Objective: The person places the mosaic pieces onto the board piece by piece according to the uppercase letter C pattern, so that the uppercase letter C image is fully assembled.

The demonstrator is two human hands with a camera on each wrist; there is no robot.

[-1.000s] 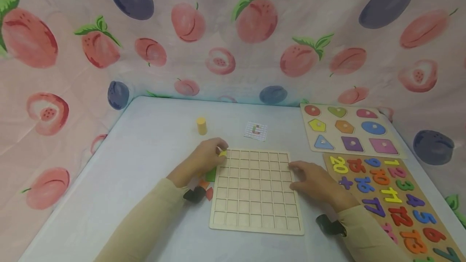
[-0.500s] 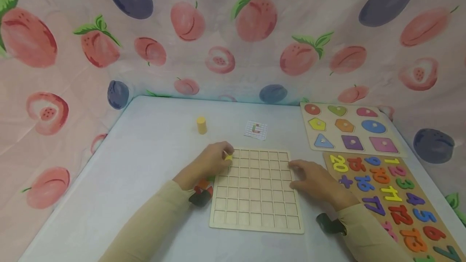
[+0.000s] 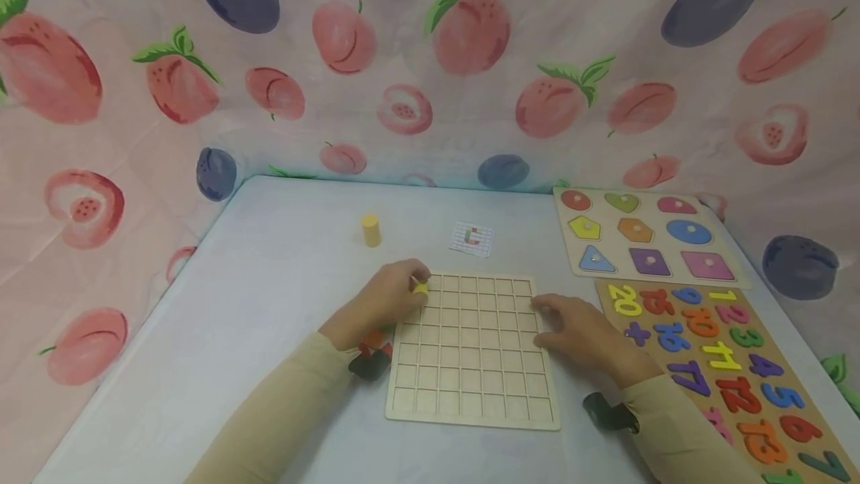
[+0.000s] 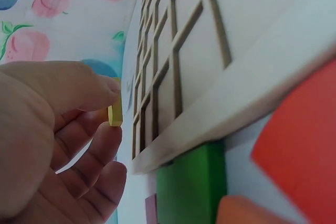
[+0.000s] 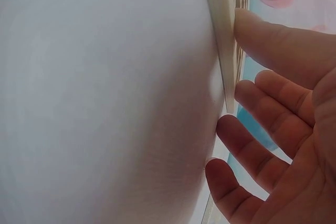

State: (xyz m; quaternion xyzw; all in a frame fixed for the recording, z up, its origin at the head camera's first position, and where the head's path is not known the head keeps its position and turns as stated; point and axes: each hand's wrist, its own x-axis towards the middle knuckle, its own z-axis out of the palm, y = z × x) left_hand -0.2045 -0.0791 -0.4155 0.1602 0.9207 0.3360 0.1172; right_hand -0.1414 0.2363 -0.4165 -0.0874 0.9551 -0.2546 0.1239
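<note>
My left hand [image 3: 384,296] pinches a small yellow block [image 4: 115,109] between thumb and fingers. In the head view it hovers at the far left corner of a pale wooden grid board [image 3: 472,358]. My right hand [image 3: 579,333] touches the board's right edge with thumb and fingertips, its fingers loosely bent. Beside the board's left edge lie a green block [image 4: 189,184], a red piece [image 4: 304,145] and an orange piece [image 4: 247,212], partly hidden by my left wrist in the head view.
Beyond the board stand a yellow cylinder [image 3: 371,231] and a small card with a coloured pattern [image 3: 472,237]. On the right lie a shape puzzle board [image 3: 608,245] and a number puzzle board [image 3: 678,349]. A fruit-print cloth [image 3: 376,110] hangs behind the white table [image 3: 269,260].
My left hand has moved slightly right with the yellow block, from beside the board's far left corner to over it. The right hand stays at the right edge.
</note>
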